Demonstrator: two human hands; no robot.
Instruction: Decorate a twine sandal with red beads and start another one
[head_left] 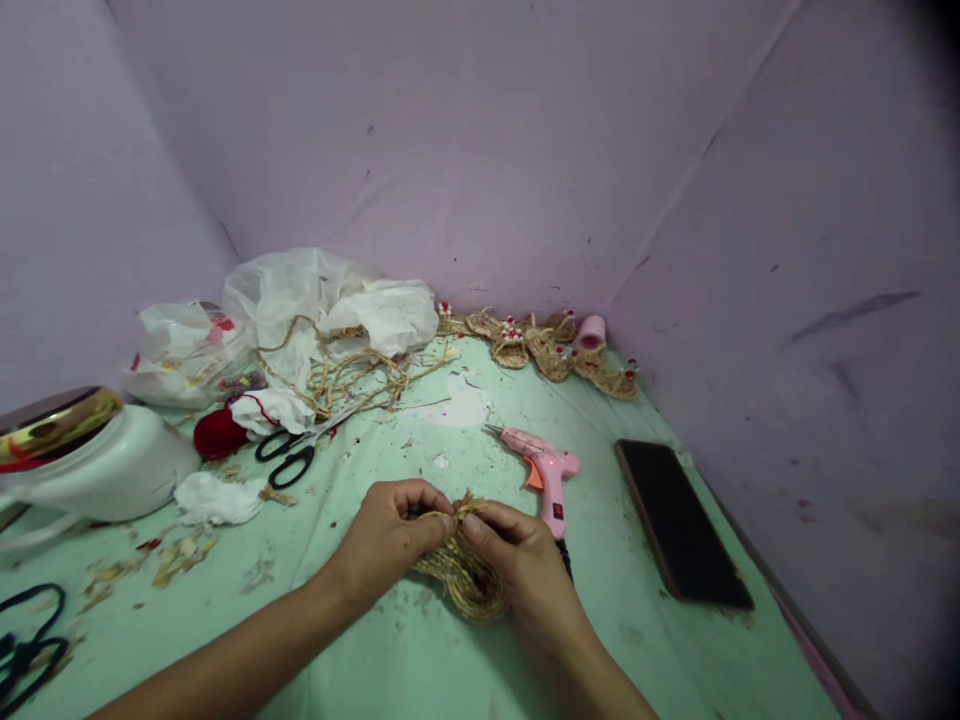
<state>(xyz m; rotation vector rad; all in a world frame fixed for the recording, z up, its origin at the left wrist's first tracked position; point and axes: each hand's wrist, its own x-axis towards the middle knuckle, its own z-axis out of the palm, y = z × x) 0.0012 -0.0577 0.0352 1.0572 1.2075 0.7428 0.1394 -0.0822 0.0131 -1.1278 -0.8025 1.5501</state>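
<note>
Both hands pinch a small slipper of coiled straw cord [474, 590] just above the table. My left hand [401, 535] has its thumb and fingers closed on the upper left edge. Opposite it, my right hand [521, 555] grips the top by a short frayed tuft of straw [466, 500]. The fingers partly cover the upper part of the slipper, and its rounded end faces me. Just beyond my right hand lies a pink hot glue gun [544, 470], its nozzle pointing left and its switch lit red.
Black-handled scissors [291, 460], red yarn [219, 434] and loose straw cord [352, 375] lie left of centre, before plastic bags [300, 290]. A white pot [142, 465] stands far left. Beaded straw slippers [547, 352] line the back wall. A phone [679, 520] rests at right.
</note>
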